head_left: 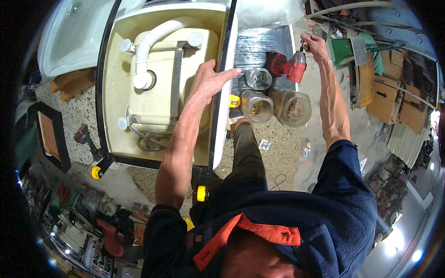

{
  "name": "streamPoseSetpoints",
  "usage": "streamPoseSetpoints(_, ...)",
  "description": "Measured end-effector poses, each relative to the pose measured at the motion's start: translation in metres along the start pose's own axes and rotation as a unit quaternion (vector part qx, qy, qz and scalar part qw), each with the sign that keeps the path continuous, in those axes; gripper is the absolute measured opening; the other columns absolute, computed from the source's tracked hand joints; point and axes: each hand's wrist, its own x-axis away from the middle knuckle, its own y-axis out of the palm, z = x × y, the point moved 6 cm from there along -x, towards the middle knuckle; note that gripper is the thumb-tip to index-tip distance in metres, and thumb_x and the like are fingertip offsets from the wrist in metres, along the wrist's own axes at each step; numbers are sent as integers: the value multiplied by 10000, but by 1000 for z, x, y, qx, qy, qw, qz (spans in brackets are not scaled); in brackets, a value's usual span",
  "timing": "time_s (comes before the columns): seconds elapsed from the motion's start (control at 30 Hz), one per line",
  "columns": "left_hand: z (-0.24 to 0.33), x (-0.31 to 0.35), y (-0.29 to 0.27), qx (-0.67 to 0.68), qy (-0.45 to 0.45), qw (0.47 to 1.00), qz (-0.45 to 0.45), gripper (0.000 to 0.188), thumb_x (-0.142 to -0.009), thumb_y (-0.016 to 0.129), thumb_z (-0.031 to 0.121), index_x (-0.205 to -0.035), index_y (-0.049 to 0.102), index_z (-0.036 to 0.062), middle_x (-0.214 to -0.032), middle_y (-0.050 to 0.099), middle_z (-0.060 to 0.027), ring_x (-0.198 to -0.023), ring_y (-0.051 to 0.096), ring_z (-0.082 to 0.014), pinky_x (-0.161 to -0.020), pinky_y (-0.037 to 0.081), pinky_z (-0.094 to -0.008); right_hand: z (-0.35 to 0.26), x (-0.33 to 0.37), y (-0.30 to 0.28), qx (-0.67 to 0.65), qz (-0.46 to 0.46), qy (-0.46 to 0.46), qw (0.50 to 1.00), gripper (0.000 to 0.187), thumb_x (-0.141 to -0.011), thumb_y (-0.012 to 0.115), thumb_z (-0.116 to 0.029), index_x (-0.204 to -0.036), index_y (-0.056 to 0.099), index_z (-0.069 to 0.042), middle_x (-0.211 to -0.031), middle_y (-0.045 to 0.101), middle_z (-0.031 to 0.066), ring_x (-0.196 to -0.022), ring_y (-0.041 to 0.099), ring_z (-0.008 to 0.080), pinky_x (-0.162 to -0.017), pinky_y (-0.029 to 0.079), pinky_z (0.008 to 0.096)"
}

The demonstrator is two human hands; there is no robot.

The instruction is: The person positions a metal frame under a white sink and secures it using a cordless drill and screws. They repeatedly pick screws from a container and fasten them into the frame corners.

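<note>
My left hand (211,82) rests over the black-framed edge of a cream tub-like shell (113,92), its thumb stretched out to the right across the rim. It seems to hold nothing. On the right, the fingers of my right hand (316,47) pinch together at the tip of a bit on a red and black cordless driver (295,69). The driver lies on its side, its battery toward the left. Close to it stand a small clear jar (258,79), a jar of brass-coloured screws (256,107) and a larger cloudy jar (293,109) of hardware.
A white ribbed hose (144,46) and a grey looped hose (150,142) lie in the shell. A yellow tape measure (235,101) sits beside the jars. Another cordless driver (85,139) lies left; a white basin (69,41) stands far left; cardboard boxes (387,97) lean at right.
</note>
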Motion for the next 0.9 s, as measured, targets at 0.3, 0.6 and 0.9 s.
streamPoseSetpoints(0.3,-6,-5,-1,-5,25,1000,11,437,-782,821,213,-1051,629,-73,-923,691,-176,-800,668,-199,-688,546,-327,3,3,-1,-6,7,16,1000,232,-881,693,-210,-802,676,8,-668,604,27,-539,524,100,-488,405,264)
streamPoseSetpoints(0.6,-1,-7,7,-83,-29,995,49,401,-890,705,233,-1153,617,-55,-997,693,-144,-872,635,-187,-784,505,-338,-11,22,-11,272,168,-75,944,376,-839,682,-318,-950,707,41,-752,685,132,-663,634,191,-624,505,344)
streamPoseSetpoints(0.9,5,-4,2,-82,43,993,71,402,-849,777,265,-1067,590,-16,-946,659,-100,-848,589,-159,-744,486,-312,68,229,130,-84,87,118,986,284,-830,748,-154,-996,669,61,-844,690,99,-741,622,116,-623,501,275)
